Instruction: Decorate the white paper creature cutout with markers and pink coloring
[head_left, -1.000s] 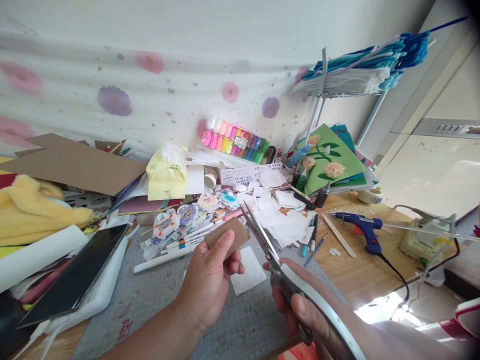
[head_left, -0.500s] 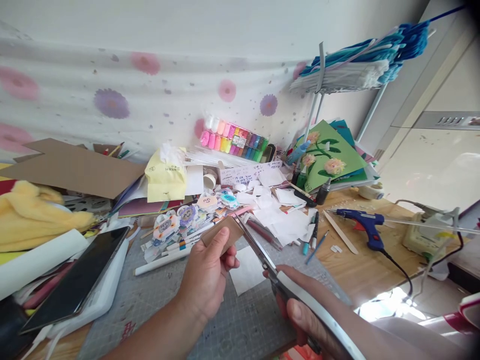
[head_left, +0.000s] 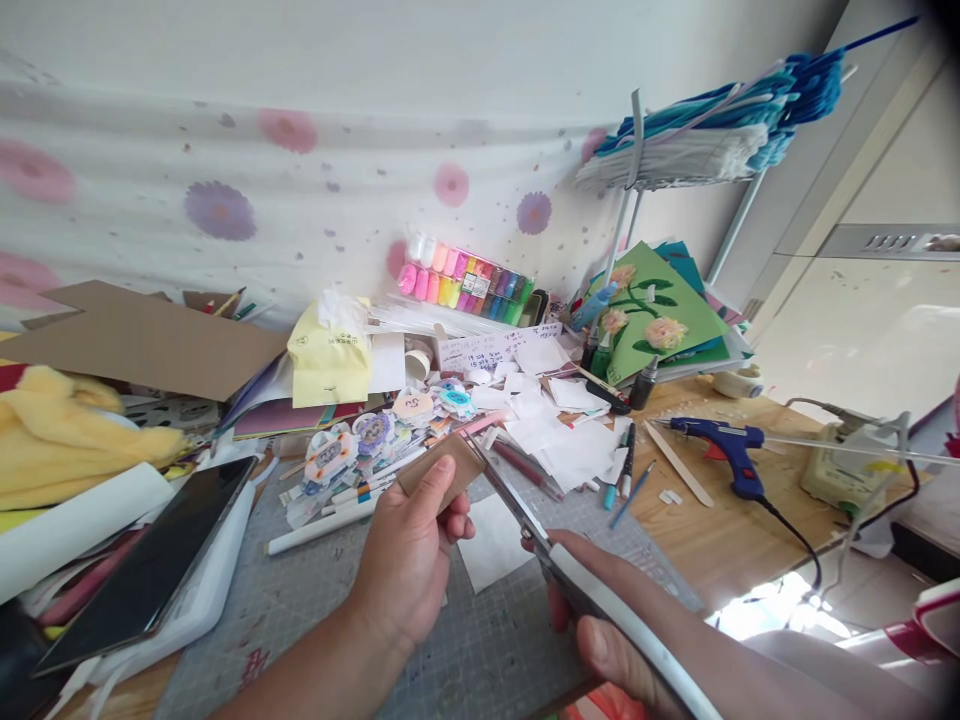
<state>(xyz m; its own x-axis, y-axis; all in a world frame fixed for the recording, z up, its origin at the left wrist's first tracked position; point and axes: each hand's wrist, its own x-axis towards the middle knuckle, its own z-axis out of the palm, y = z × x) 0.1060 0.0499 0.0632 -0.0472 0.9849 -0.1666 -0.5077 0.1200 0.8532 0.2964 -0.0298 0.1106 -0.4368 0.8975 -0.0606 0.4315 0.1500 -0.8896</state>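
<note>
Between the thumb and fingers of my left hand (head_left: 415,545) is a small piece of brown cardboard (head_left: 463,468), held above the grey cutting mat (head_left: 352,640). My right hand (head_left: 600,610) is wrapped round the handles of a pair of scissors (head_left: 525,515) with a pale grip. The blades point up and left, and their tips lie beside the cardboard's right edge; I cannot tell whether they touch it. Under the blades a white square of paper (head_left: 491,550) lies on the mat.
Paper cut-outs (head_left: 375,432), markers and white scraps (head_left: 559,445) crowd the mat's far side. At right lie a blue glue gun (head_left: 724,450) with its cord and a wooden stick (head_left: 679,462). A phone (head_left: 154,560) rests at left, below a large cardboard sheet (head_left: 157,335).
The cardboard and scissors stay almost where they were, and both hands keep their hold. My right thumb sits slightly lower, and the whole view has shifted a little.
</note>
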